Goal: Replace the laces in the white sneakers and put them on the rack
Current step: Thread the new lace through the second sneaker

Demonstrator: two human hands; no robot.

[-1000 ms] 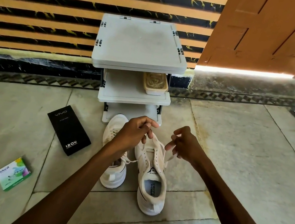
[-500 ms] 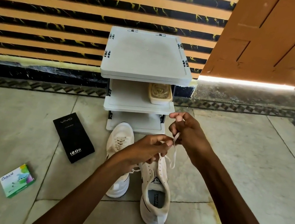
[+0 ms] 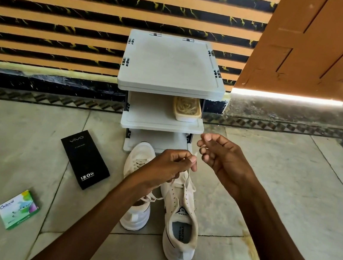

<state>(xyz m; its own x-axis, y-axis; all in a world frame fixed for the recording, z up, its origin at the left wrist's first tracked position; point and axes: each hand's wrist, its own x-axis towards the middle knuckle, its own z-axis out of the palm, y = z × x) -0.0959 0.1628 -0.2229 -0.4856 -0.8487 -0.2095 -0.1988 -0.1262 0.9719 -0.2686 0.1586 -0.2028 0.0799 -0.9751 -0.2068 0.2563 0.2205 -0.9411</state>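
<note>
On the floor (image 3: pixel 291 195) nearest the camera: one white sneaker (image 3: pixel 180 231), heel toward the viewer, insole print visible, upper eyelets bare.
- Second sneaker (image 3: pixel 141 161) lies just left of it, touching or nearly so. Fully laced, loose ends trailing at the collar. Its middle is hidden under the left forearm.
- Left hand (image 3: pixel 169 165) hovers over the first sneaker's tongue, thumb and forefinger pressed together on the lace (image 3: pixel 185 176), which climbs from the eyelets to the fingertips.
- Right hand (image 3: pixel 224 159) a little higher and to the right, fingers loosely curled. A thin pale strand runs from the left hand up to its fingertips, which appear to pinch the lace's end; too fine to be certain.
- Off to the left: green packet (image 3: pixel 18 209) flat on the tile; further on, black box (image 3: pixel 85 158), also flat, near the second sneaker's toe.
- Behind the sneakers: grey rack (image 3: pixel 172 62), three shelves, its base just past the toes. Neither sneaker is on it.
- Middle shelf, right side: beige tub (image 3: pixel 186 109) with pale coiled strands inside.
- Beyond: striped wall (image 3: pixel 72 11); brown door (image 3: pixel 327 47) on the right, light showing under it.
</note>
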